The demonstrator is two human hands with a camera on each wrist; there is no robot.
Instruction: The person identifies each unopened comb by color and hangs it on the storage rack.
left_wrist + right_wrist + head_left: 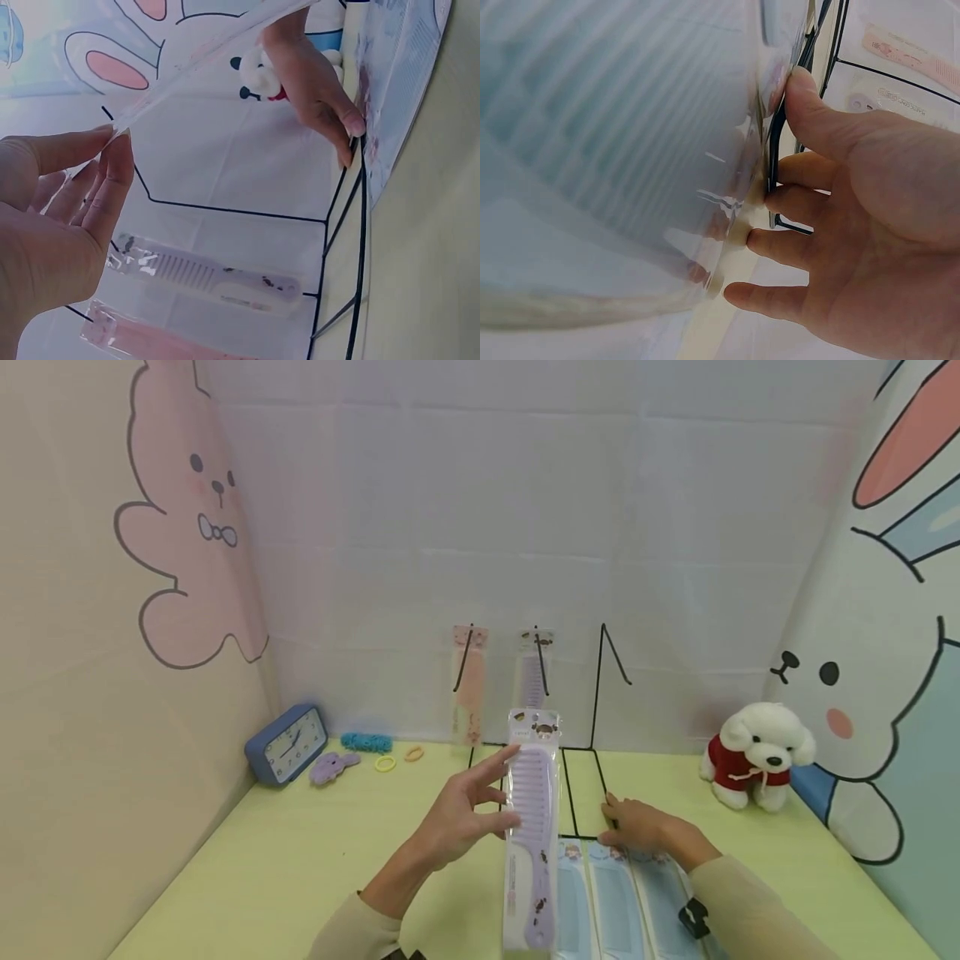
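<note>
Left hand (457, 814): thumb and fingertips pinching the left edge of a clear-wrapped purple comb (532, 827). Right hand (648, 828): thumb and fingers closed about the front right part of a black wire rack (597, 693), low by the tabletop. Both wrists in beige sleeves (757, 906).

Backdrop (435, 485): pale, creased cloth, rising behind the work. Printed on it, a white rabbit (862, 635) at right and a pink animal figure (176, 593) at left.

Table (300, 860): yellow-green top.

Wire rack: thin black rod, standing near the back of the table, three hooks in a row, base lying on the top.

Blue comb packs (618, 902): three visible, side by side at the near end of the rack's base, below the right hand; partly covered by the right arm.

Purple comb: upright in front of the rack, teeth section above, handle below, brown printed figures on its card and handle.

Hanging packs: one pink (472, 697) on the left hook; one purple (529, 677) on the middle hook.

Plush dog (757, 752): white, red garment, right rear.

Clock (288, 745): blue, rectangular, tilted, left rear.

Teal coiled piece (366, 742), purple animal-shaped piece (330, 768), orange ring (414, 753), yellow ring (385, 764): grouped beside the clock.
</note>
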